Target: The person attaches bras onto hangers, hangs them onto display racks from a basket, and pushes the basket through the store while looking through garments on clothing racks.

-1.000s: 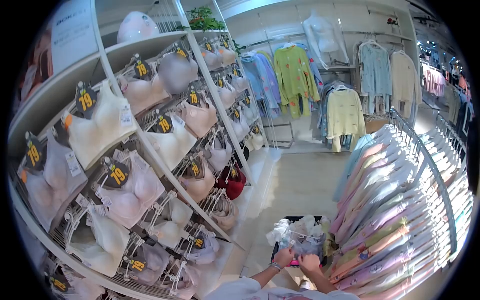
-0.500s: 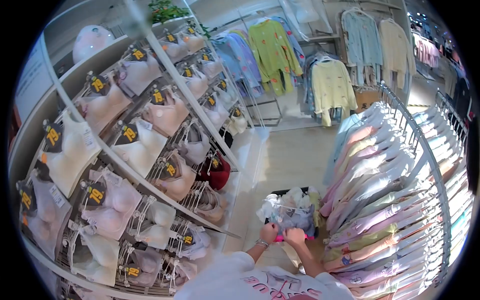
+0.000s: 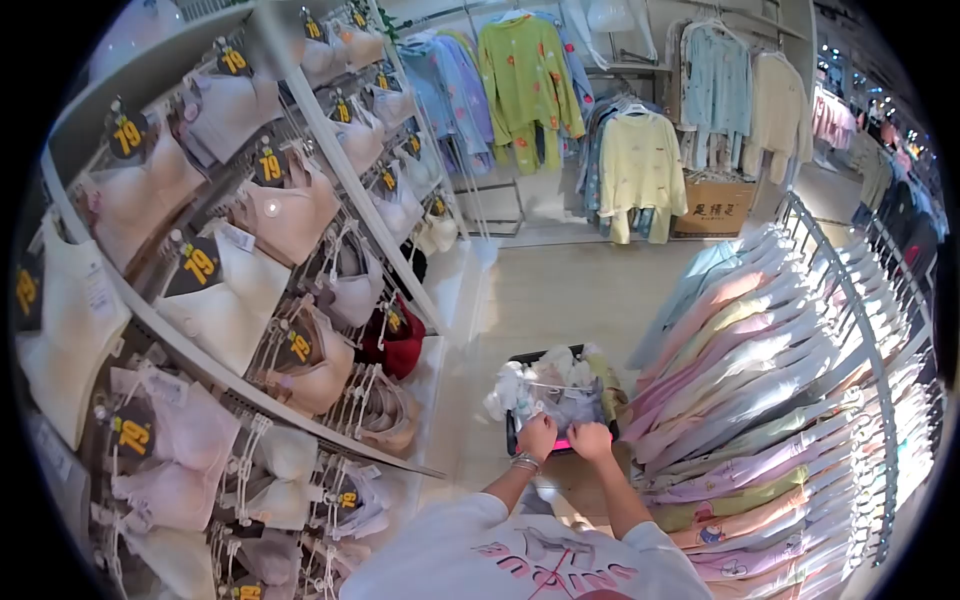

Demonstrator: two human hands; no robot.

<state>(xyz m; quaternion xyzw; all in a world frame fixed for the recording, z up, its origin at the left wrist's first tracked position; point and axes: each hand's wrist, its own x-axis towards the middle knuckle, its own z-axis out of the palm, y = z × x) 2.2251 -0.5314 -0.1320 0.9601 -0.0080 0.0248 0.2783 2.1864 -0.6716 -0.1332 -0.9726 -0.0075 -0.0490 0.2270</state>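
Observation:
A black basket [image 3: 511, 428] is low in front of me, with a pink bar [image 3: 562, 444] along its near side. My left hand [image 3: 537, 437], with bracelets at the wrist, is closed at the left part of this near side. Closed likewise, my right hand [image 3: 590, 441] is on the right part, with the pink bar showing between both hands. White, grey and yellowish garments [image 3: 568, 400] are heaped in the basket, some hanging over its left edge. What carries the basket from below is hidden.
On the left, a shelf wall holds bras [image 3: 225, 300] with tags reading 79. A curved rail [image 3: 860, 310] of hanging clothes [image 3: 750, 400] stands close on the right. Pajama sets [image 3: 640, 165] hang at the back, above a cardboard box [image 3: 713, 208]. Pale floor [image 3: 570, 290] lies ahead.
The view has moved forward and turned slightly, so the left shelves look nearer and the cardboard box shows more fully. Both hands keep their hold on the basket's near side.

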